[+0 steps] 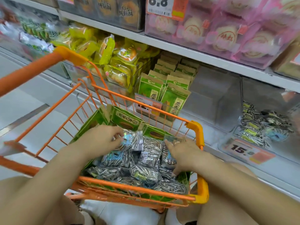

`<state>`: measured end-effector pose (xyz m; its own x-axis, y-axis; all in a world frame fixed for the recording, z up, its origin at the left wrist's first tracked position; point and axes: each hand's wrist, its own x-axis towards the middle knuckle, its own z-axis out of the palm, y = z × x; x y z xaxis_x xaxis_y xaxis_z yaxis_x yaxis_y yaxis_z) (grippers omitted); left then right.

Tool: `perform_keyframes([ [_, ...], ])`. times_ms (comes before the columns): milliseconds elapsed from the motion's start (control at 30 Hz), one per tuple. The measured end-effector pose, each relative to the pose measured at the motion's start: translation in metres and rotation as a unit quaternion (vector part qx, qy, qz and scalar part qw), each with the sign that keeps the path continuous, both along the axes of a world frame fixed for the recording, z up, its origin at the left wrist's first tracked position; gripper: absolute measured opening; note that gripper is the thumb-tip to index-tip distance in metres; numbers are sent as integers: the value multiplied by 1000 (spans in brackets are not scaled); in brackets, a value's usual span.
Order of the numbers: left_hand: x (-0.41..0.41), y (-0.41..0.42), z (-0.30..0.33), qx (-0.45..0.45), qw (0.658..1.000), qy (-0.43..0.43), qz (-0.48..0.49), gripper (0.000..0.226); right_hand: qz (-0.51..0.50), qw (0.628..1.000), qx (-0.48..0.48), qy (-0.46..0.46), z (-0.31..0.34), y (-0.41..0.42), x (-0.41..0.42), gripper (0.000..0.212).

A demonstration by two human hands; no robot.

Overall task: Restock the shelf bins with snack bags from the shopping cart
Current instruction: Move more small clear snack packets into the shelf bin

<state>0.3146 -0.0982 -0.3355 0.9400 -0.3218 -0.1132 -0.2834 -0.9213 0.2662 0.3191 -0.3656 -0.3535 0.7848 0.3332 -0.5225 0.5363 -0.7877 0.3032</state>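
Observation:
An orange wire shopping cart point(197, 132) stands in front of me. Inside it a green cardboard box point(125, 118) holds several silver striped snack bags point(151, 150). My left hand point(100, 137) reaches into the box, its fingers curled and pinching the top edge of one silver bag point(133, 141). On the right side of the pile my right hand point(183, 151) rests with spread fingers on the bags. A clear shelf bin point(238, 132) at the right holds several matching silver bags point(258, 125) behind a 15.8 price tag point(248, 151).
A bin of green and brown pouches point(168, 88) stands just beyond the cart, and yellow snack packs point(112, 57) fill the bin to its left. Pink wrapped cakes point(227, 34) sit on the shelf above. Between the pouches and the silver bags is a clear bin point(215, 103).

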Motion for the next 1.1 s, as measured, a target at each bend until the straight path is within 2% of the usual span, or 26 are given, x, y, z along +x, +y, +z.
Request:
perform_keyframes([
  [67, -1, 3, -1, 29, 1000, -8, 10, 23, 3, 1000, -2, -13, 0, 3, 0, 120],
  [133, -1, 7, -2, 16, 1000, 4, 18, 21, 5, 1000, 24, -14, 7, 2, -2, 110],
  [200, -1, 8, -2, -9, 1000, 6, 24, 20, -33, 996, 72, 40, 20, 0, -6, 95],
  [267, -2, 7, -2, -14, 1000, -5, 27, 20, -72, 983, 128, 108, 37, -3, -9, 65],
  [333, -2, 6, -3, 6, 1000, -12, 21, 21, -90, 963, 201, 156, 54, -4, -11, 22],
  [433, -2, 2, -1, 8, 1000, 3, 8, 23, -94, 930, 301, 190, 70, -8, -7, 23],
  [533, -4, -1, 5, -47, 999, 7, 27, 25, -94, 899, 399, 151, 84, -13, 3, 10],
  [633, -5, -3, 18, -150, 984, 55, 84, 47, -108, 816, 560, 100, 92, -6, 7, 18],
  [667, -6, -6, 24, -212, 966, 107, 106, 58, -114, 786, 603, 74, 91, 0, 6, 26],
  [700, -7, -8, 30, -286, 935, 165, 125, 68, -98, 771, 628, 40, 87, 8, 4, 37],
  [767, -7, -12, 40, -419, 861, 249, 147, 75, -6, 791, 611, -39, 75, 26, -3, 50],
  [800, -7, -13, 43, -466, 832, 260, 153, 72, 49, 809, 582, -73, 68, 34, -6, 54],
  [867, -6, -9, 43, -517, 801, 246, 175, 59, 136, 839, 514, -119, 55, 46, -7, 57],
  [933, -5, -2, 39, -529, 794, 226, 195, 60, 124, 841, 520, -82, 52, 53, -7, 63],
  [967, -5, 1, 38, -536, 791, 219, 200, 64, 81, 822, 563, -29, 53, 56, -9, 69],
  [1033, -4, 4, 36, -555, 779, 212, 200, 64, -38, 738, 670, 67, 56, 57, -9, 73],
  [1100, -3, 3, 36, -580, 769, 208, 171, 52, -144, 670, 723, 92, 55, 59, -5, 68],
])
